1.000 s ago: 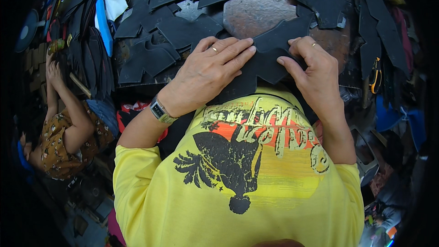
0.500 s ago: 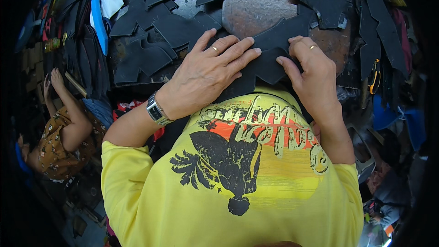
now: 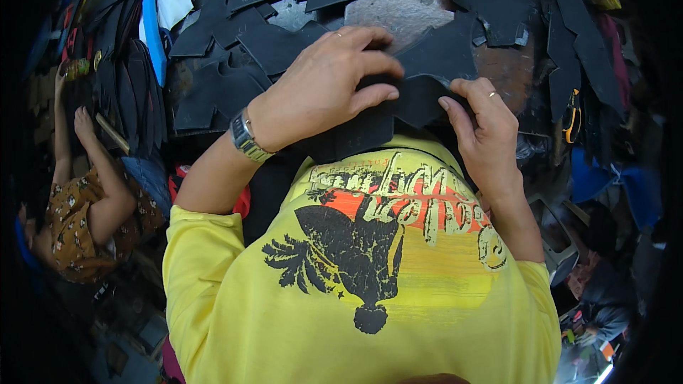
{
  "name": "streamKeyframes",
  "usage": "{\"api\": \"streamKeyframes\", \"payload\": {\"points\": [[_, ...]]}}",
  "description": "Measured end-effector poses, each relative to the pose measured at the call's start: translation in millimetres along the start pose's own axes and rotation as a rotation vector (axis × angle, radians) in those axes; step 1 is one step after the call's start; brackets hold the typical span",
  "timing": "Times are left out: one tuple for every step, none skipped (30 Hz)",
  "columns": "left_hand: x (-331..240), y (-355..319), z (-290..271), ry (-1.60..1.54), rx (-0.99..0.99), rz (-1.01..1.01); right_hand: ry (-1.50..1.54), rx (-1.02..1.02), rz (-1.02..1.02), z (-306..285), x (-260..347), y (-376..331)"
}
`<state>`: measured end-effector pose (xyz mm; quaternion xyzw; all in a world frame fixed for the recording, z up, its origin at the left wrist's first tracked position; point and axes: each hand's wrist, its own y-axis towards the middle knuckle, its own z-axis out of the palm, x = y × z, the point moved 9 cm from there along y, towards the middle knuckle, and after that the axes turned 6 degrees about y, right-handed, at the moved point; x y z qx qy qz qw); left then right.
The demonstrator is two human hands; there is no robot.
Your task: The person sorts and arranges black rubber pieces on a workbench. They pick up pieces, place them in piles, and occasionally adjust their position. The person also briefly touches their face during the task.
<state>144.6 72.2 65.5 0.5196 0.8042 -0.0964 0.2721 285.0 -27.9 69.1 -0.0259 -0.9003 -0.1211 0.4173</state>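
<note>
A black flat cut piece, leather-like (image 3: 418, 102), lies at the near edge of the table in front of my chest, its upper edge lifted in a curve. At its right corner, the thumb and index finger of my right hand (image 3: 489, 110) pinch the edge. My left hand (image 3: 329, 78) hovers over the left part of the black pieces, fingers bent and apart, the index finger smeared by motion. Nothing shows between its thumb and fingers. Another black piece (image 3: 445, 50) lies flat just beyond.
Several black cut pieces (image 3: 277, 46) overlap across the table around a bare worn patch (image 3: 398, 14). Long black strips hang at the left (image 3: 146, 92) and right (image 3: 597, 50). Orange-handled snips (image 3: 572, 117) hang at the right edge. A person in a brown patterned garment (image 3: 85, 220) is at the left.
My left hand has lifted off the piece, its fingers now bent instead of stretched out. The upper edge of the piece has risen at my right hand's pinch. The person at the left has raised an arm.
</note>
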Motion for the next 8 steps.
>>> {"api": "streamKeyframes", "payload": {"points": [[2.7, 4.0, 3.2, -0.084, 0.010, -0.050, 0.009, -0.014, -0.032, -2.9, 2.4, -0.3], [4.1, 6.0, -0.8, -0.218, -0.066, -0.085, 0.024, -0.026, -0.057, -6.0, 4.3, -1.1], [8.1, 6.8, 5.8, -0.324, -0.025, -0.155, 0.042, -0.022, -0.040, -7.8, 3.0, -2.0], [11.6, 6.2, 12.9, -0.428, 0.017, -0.226, 0.069, -0.016, -0.016, -9.3, 1.6, -3.2], [13.0, 5.9, 16.4, -0.527, 0.033, -0.252, 0.095, -0.012, 0.004, -10.1, 0.5, -3.1], [11.7, 6.7, 18.0, -0.550, 0.045, -0.233, 0.094, -0.016, 0.012, -11.3, 0.5, -2.5], [7.5, 8.9, 17.8, -0.571, 0.035, -0.169, 0.092, -0.021, 0.022, -12.7, 0.6, -2.3], [5.6, 10.6, 18.6, -0.579, 0.023, -0.104, 0.087, -0.026, 0.028, -12.3, 0.1, -1.4]]}}
